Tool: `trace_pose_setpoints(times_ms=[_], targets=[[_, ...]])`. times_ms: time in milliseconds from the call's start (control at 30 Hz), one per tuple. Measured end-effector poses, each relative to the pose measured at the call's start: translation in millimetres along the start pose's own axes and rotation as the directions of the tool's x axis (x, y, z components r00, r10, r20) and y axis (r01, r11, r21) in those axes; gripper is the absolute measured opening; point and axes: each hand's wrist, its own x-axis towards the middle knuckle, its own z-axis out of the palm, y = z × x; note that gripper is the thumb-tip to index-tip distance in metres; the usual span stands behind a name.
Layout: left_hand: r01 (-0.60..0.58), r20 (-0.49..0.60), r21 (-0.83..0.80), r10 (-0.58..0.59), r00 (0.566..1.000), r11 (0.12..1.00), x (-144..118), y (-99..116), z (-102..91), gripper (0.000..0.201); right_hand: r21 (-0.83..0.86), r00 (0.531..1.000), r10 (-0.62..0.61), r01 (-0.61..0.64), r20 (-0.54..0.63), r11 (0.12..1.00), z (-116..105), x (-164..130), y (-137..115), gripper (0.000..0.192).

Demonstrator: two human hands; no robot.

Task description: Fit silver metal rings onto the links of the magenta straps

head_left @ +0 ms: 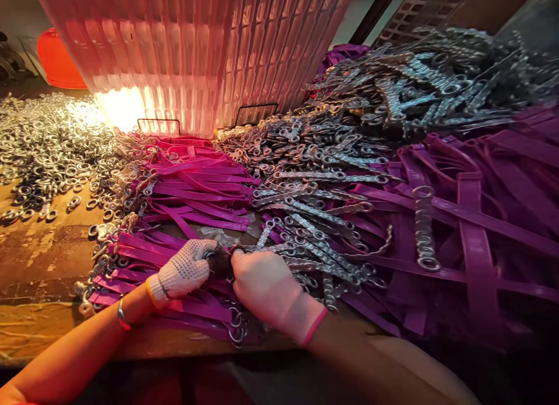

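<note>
My left hand (186, 273), in a dotted white knit glove, and my right hand (268, 288), in a pink-cuffed glove, meet over a small metal ring (218, 259) at the front of the bench. Both pinch at it; the fingers hide the part itself. The end of a short metal chain (279, 249) runs from my right fingers to the right. Under both hands lies a fan of purple straps (192, 189) with metal rings at their left ends.
Loose metal rings (43, 149) cover the bench's left side. A heap of chains (349, 160) fills the middle and back right. More purple straps (480, 230) pile on the right. A pink ribbed crate (196, 50) stands behind, an orange tub (56, 61) at far left.
</note>
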Motion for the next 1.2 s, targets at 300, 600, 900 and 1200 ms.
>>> trace_pose_setpoints(times_ms=[300,600,900,1200], targets=[[0.145,-0.028,-0.264,-0.158,0.987,0.953,-1.8,2.0,-3.4,0.033,-0.058,0.906,0.285,-0.318,-0.312,0.946,-26.1,8.5,89.1,0.022],[0.188,-0.031,-0.820,-0.369,0.929,0.541,13.6,14.7,3.2,0.014,-0.222,0.950,-0.013,-0.060,-0.311,0.973,4.7,72.5,114.0,0.037],[0.122,-0.167,-0.860,-0.498,0.851,0.496,27.6,23.5,19.8,0.010,0.544,0.868,0.116,0.194,-0.482,0.816,-5.5,21.0,83.0,0.046],[-0.126,-0.399,-0.737,-0.276,0.875,0.664,20.9,15.1,28.9,0.015,0.811,0.903,0.122,0.303,-0.413,0.501,4.9,3.9,7.6,0.036]])
